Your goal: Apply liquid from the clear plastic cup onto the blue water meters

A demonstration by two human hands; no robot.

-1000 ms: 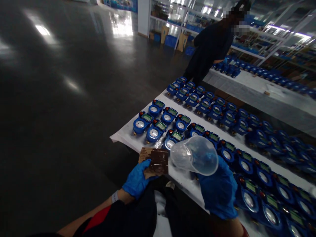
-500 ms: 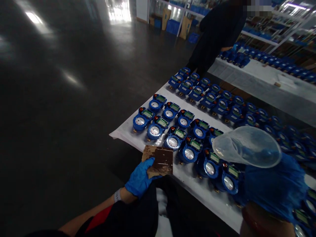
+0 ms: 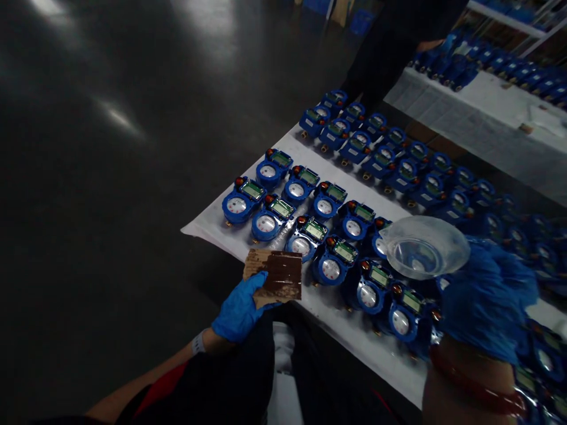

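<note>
In a blue glove, my left hand (image 3: 239,310) grips a piece of cardboard (image 3: 253,268) at its left edge, thumb on top. A wet, dark brown layer (image 3: 286,274) covers much of its upper face. My right hand (image 3: 487,301), also blue-gloved, holds a translucent plastic cup (image 3: 425,245) tilted over the table; its fingers are largely hidden behind the glove's back. Below and beside the cup stand blue water meters (image 3: 331,268) with round white dials and green circuit boards. The meter nearest the cardboard (image 3: 301,245) sits just beyond its upper right corner.
The white-covered table (image 3: 208,227) has its left corner near my left hand. More meters (image 3: 354,147) stand in rows along its far side. A co-worker in dark clothing (image 3: 398,53) stands behind it, at a second table (image 3: 509,106) with more blue meters.
The cup has tipped, so its inside now faces me more, and it has shifted slightly left. My view has dropped; the left hand keeps its hold on the cardboard.
</note>
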